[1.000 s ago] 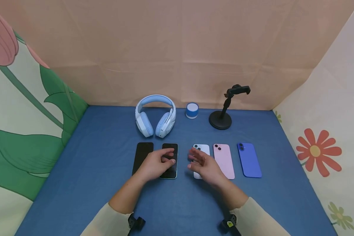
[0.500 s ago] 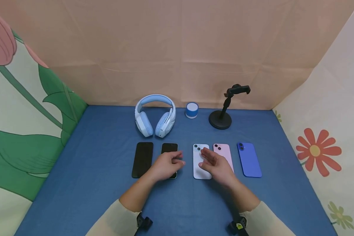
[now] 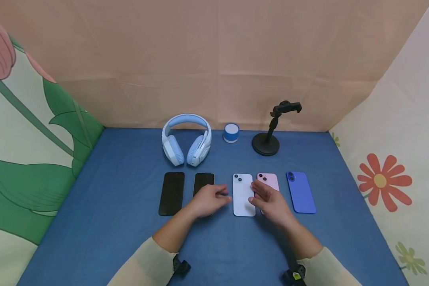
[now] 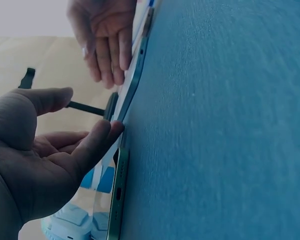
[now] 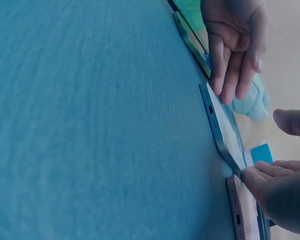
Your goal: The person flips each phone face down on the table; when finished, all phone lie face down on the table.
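In the head view my left hand [image 3: 208, 201] hovers over the lower part of a dark-screened phone [image 3: 202, 182], hiding much of it. Its fingers are loosely bent, thumb apart, holding nothing; the fingertips point toward the white phone [image 3: 242, 204], which lies camera side up. My right hand [image 3: 274, 204] covers most of a pink phone [image 3: 269, 180], with thumb and fingers spread apart at the white phone's right edge. The right wrist view shows the right fingertips [image 5: 251, 176] close by the white phone [image 5: 225, 125]; whether they touch it I cannot tell.
Another black-screened phone [image 3: 171, 194] lies at the left of the row, a violet-blue phone [image 3: 302, 193] at the right. Behind them stand light-blue headphones [image 3: 175, 150], a small blue-and-white cylinder [image 3: 230, 135] and a black phone stand [image 3: 265, 145]. Printed cloth walls surround the blue table [image 3: 128, 159].
Both hands have moved to the right. The left has passed from between the dark phones toward the white one; the right has uncovered the white phone and come over the pink one.
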Motion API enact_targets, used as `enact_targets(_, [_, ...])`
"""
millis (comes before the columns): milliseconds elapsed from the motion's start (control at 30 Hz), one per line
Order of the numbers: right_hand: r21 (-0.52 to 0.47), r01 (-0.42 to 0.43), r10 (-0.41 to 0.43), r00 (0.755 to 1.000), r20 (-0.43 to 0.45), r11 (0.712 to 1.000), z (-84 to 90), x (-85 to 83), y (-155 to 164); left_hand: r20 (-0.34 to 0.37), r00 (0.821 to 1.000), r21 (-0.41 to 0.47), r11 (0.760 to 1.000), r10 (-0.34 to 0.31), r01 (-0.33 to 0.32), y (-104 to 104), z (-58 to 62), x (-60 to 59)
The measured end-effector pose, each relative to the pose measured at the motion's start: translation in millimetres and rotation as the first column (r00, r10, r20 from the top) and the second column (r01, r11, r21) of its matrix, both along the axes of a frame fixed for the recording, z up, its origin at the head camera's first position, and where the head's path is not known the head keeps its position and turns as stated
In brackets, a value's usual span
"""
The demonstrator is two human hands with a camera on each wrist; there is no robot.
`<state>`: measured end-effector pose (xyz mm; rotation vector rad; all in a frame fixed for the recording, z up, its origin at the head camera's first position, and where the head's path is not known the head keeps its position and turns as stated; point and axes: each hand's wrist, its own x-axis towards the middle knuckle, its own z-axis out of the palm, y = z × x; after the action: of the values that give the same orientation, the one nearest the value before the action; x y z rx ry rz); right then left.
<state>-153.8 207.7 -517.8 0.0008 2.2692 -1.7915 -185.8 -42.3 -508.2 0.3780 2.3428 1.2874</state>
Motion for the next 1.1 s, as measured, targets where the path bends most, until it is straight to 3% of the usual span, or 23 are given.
enact_targets(433, [0.013, -0.003, 0.002, 0.999, 0.043, 1.000, 1.9, 1.4, 2.5, 0.026, 0.999, -0.016, 0.999, -0.031, 0.032, 12.0, -0.3, -6.4])
enact_targets(667, [0.009, 0.029, -0.030, 0.998, 0.052, 1.000, 2.3, 0.5, 0.8, 0.041, 0.997, 0.021, 0.998, -0.059, 0.059, 12.6, -1.2, -6.0])
enact_targets(1100, [-0.134, 0.089, -0.073, 0.990, 0.117, 0.987, -2.4, 1.2, 1.9, 0.054, 0.996, 0.078, 0.995, -0.065, 0.061, 10.7, -2.0, -3.8])
